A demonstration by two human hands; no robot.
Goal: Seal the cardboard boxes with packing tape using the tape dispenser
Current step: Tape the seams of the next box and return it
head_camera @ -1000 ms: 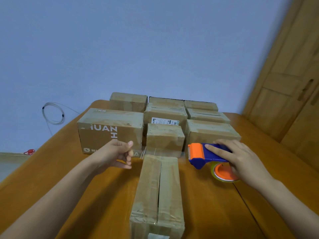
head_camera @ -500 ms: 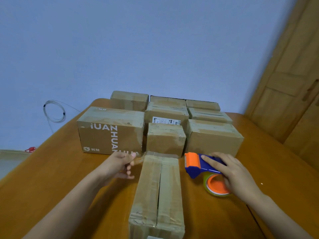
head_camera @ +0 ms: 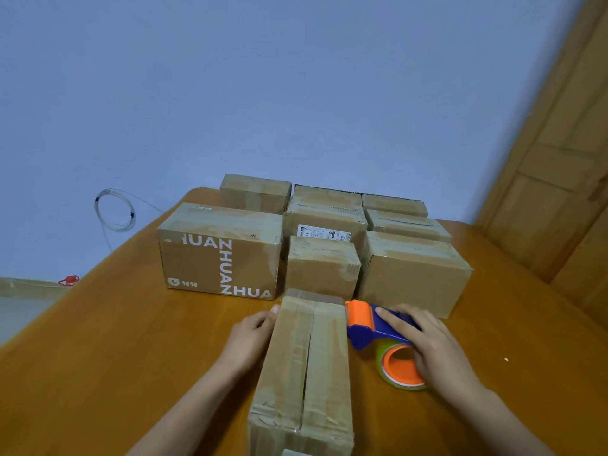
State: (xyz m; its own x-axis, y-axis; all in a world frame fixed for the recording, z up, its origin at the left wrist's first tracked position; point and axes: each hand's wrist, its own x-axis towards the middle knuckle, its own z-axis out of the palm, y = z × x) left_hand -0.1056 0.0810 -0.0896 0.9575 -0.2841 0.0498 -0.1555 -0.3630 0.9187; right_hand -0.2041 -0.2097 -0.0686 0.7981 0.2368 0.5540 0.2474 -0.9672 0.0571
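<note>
My left hand [head_camera: 250,337] has just come to rest flat against the long box [head_camera: 304,366] near the table's [head_camera: 115,373] front edge; my right hand [head_camera: 434,348] keeps gripping the tape dispenser [head_camera: 365,325] beside it, ready to seal.

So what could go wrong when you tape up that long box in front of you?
The long box has an open slit between its flaps, so tape might sag into it or wrinkle. The left hand only touches the box's left side, so the box could slide. The right hand holds the tape dispenser close by the stacked boxes, so it could bump them.
</note>
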